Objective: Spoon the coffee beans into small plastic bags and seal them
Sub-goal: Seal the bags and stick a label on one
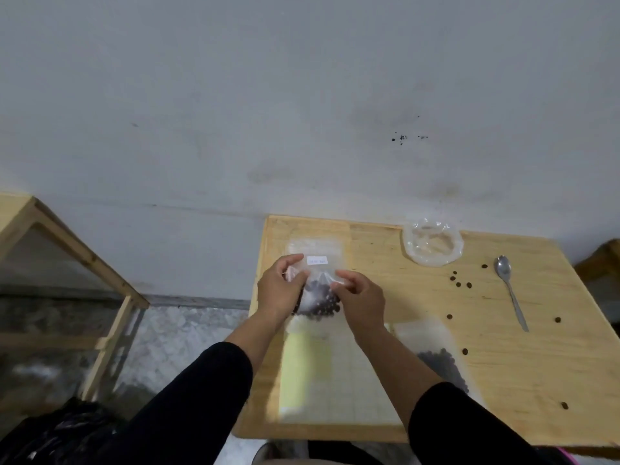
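Both hands, left hand (280, 290) and right hand (360, 297), pinch the bean-filled small bag's (318, 297) top corners at table (503, 364) centre, apparently to seal it; spoon (510, 290) idle at three o'clock

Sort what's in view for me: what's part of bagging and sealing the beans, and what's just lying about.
Part of the job:
- small bag of beans, pinched by left hand and right hand
- spoon
- second bag with beans
- empty clear bags
- loose beans on the table

Lying about:
- crumpled clear plastic
- yellow-and-white sheet
- wooden frame
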